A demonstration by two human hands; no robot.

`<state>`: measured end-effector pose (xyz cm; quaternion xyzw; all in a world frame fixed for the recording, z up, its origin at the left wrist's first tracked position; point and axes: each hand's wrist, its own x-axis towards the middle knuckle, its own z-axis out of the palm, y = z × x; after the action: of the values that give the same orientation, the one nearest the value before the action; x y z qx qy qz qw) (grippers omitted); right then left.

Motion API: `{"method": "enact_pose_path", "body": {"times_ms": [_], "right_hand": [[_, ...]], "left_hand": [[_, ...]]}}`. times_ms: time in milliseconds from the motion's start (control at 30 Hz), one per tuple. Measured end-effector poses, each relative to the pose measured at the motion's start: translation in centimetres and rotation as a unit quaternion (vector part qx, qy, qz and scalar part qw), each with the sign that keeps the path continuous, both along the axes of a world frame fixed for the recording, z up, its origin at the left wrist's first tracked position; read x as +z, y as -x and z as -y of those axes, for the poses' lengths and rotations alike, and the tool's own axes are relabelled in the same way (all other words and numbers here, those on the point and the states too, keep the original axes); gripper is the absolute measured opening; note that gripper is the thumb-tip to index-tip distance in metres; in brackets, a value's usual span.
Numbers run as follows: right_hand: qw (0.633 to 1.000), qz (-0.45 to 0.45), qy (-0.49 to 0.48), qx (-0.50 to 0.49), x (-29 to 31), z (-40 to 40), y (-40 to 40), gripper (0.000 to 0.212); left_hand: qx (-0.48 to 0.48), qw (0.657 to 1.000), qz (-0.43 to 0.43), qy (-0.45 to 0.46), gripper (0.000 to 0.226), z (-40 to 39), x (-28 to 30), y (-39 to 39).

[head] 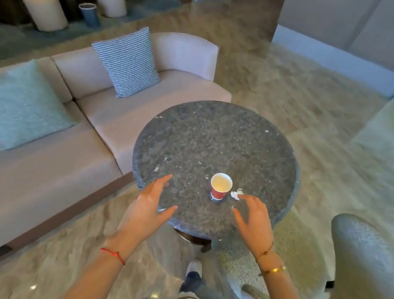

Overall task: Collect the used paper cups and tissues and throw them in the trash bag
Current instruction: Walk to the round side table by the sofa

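A red paper cup [220,186] with a pale inside stands upright on the near part of a round dark stone table [219,137]. Just right of it lies a small crumpled white tissue [236,194]. Tiny white scraps dot the tabletop, one of them [156,169] left of the cup. My left hand [149,208] hovers over the table's near left edge, fingers spread and empty. My right hand [254,221] hovers over the near right edge, fingers spread, its fingertips close to the tissue and holding nothing. No trash bag is in view.
A long beige sofa [73,134] with a checked cushion [129,62] and a pale green cushion [20,105] runs along the left of the table. A grey upholstered chair [361,254] stands at the near right. A small bin [89,13] and pale stools are far back left.
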<state>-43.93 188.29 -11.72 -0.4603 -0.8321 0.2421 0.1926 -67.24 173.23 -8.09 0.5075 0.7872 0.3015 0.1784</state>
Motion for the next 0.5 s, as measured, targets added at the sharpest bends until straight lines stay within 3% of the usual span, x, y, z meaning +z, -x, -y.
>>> {"method": "enact_pose_path", "body": {"times_ms": [233, 500], "right_hand": [[0.994, 0.078, 0.064, -0.033, -3.4, -9.6, 0.3, 0.038], [0.980, 0.147, 0.128, -0.027, -7.6, -13.0, 1.8, 0.047]], "left_hand": [[-0.059, 0.997, 0.016, 0.049, 0.084, -10.5, -3.1, -1.2], [-0.110, 0.985, 0.036, 0.131, 0.096, -16.9, -6.8, -1.4]]}}
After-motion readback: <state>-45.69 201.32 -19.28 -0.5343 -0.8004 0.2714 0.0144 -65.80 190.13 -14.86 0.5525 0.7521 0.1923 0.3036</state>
